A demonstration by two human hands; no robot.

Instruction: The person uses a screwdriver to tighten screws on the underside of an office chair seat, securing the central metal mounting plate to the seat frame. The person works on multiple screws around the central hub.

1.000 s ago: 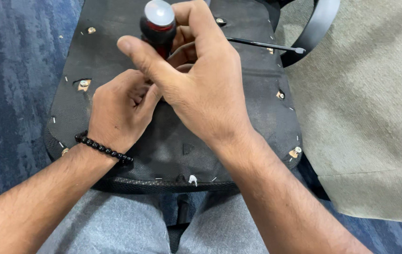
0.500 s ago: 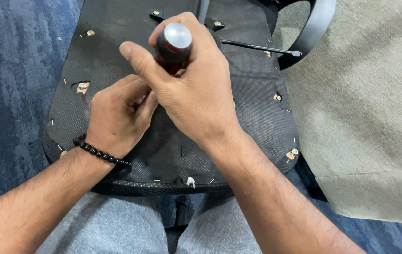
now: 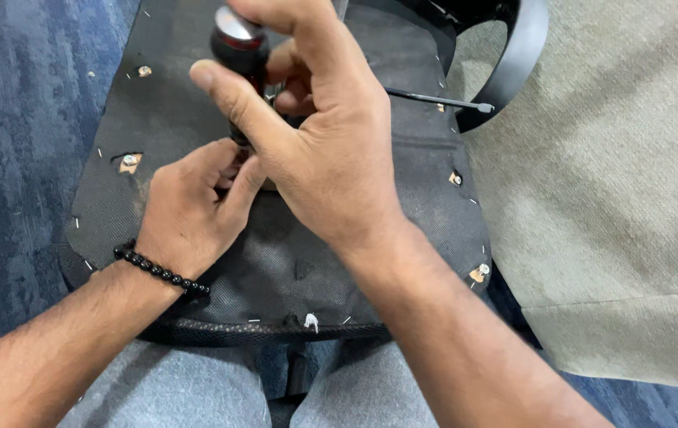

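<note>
Screwdriver tip and whatever it meets: hidden under both hands. Top edge of frame cuts off the right hand's fingertips and the far end of the seat base. Lower part of the handle covered by the palm.

Around: black fabric-covered seat base (image 3: 196, 95), underside up, stapled along its edge, resting across grey-trousered knees (image 3: 196, 396). Bolt holes with light metal inserts at left (image 3: 129, 162) and right (image 3: 455, 178). Thin metal rod (image 3: 438, 99) lying on the base toward a black curved armrest (image 3: 525, 55). Beige cushion (image 3: 616, 206) at right; blue carpet (image 3: 14, 143) at left.

Right hand (image 3: 331, 150) clamped around a black screwdriver handle (image 3: 240, 47), silver cap up, held upright. Left hand (image 3: 192, 210), beaded bracelet (image 3: 160, 269) at wrist, just below, fingers curled in at the shaft's foot, touching the right hand; what they pinch, cannot tell.
</note>
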